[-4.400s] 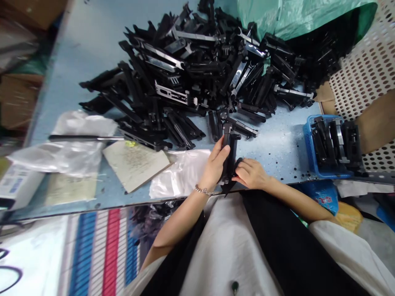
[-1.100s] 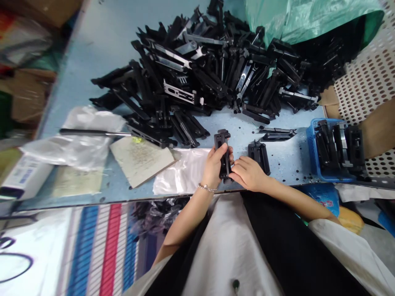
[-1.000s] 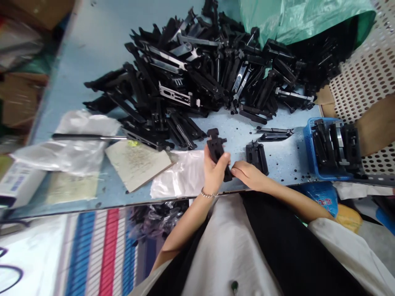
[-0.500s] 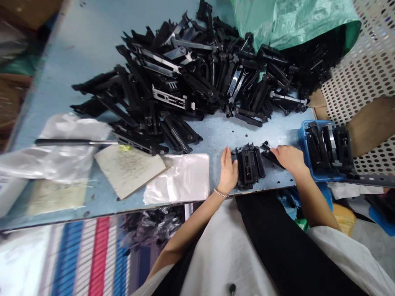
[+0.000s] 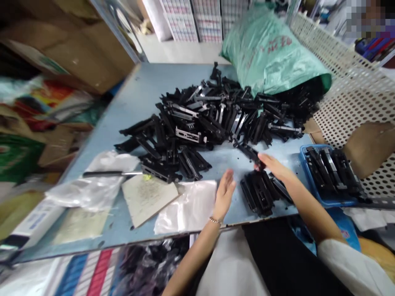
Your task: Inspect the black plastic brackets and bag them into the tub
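My right hand (image 5: 274,166) grips one end of a long black part (image 5: 247,151), whose far end points toward a big heap of similar parts. Under that hand, a tight row of black parts (image 5: 256,193) stands near the table's front edge. Another loose black part (image 5: 280,188) lies just right of the row, partly behind my forearm. My left hand (image 5: 224,195) is open with fingers stretched, left of the row and apart from it. The heap (image 5: 197,119) of black parts, some with silvery metal strips, spreads across the table's middle.
A green sack (image 5: 271,53) spills parts at the back right. At the right, a blue basket (image 5: 311,181) holds several parts beside a perforated panel (image 5: 333,98). Clear plastic bags (image 5: 185,205), a stained board (image 5: 148,199) and a black-handled tool (image 5: 103,174) lie leftward.
My right hand has moved left and forward over the row, now with a black part. My left hand has come away from the row's side. The camera view has tilted up.
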Tool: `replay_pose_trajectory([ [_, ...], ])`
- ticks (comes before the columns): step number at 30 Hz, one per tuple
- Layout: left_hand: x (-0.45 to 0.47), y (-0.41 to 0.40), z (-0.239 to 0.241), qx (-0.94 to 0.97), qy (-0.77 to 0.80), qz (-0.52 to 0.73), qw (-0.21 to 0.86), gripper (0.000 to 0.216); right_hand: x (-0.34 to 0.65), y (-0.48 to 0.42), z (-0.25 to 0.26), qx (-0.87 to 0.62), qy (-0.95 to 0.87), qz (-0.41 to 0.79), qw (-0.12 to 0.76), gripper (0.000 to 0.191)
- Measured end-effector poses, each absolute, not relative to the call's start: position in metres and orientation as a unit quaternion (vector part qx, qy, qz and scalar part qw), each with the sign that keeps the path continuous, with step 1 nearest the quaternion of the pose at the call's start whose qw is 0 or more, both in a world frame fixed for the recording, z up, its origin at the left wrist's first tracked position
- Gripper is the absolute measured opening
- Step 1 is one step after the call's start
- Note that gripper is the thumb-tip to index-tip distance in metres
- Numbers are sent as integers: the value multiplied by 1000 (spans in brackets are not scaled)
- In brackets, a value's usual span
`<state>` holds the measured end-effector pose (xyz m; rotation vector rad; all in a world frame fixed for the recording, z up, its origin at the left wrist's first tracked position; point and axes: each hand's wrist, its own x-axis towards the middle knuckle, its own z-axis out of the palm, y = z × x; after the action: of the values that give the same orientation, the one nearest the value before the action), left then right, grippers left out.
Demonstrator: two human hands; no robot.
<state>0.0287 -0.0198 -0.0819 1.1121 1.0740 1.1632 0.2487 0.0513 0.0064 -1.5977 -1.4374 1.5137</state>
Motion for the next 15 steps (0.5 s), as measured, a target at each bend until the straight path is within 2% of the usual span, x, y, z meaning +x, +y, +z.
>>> replay_pose_trajectory([
  [4, 35, -4, -47, 407, 304, 511, 693, 91, 206, -6, -9, -476, -455, 713, 242, 73],
  [5, 36, -2, -39, 393, 288, 506, 712, 92, 197, -14, -13, -437, -434, 750, 242, 77],
  [7, 37, -1, -27, 374, 290, 497, 728, 88, 189, -22, -15, -406, -476, 748, 221, 73],
  [9, 35, -3, -21, 370, 332, 495, 713, 79, 193, -23, -6, -444, -556, 669, 216, 55],
  [11, 32, -6, -21, 391, 397, 483, 676, 72, 204, -18, 9, -509, -605, 561, 246, 34],
  [12, 31, -7, -21, 409, 428, 472, 654, 67, 209, -14, 17, -532, -624, 506, 267, 30],
  [15, 28, -13, -20, 462, 474, 448, 601, 54, 215, -1, 35, -548, -724, 303, 288, 33],
])
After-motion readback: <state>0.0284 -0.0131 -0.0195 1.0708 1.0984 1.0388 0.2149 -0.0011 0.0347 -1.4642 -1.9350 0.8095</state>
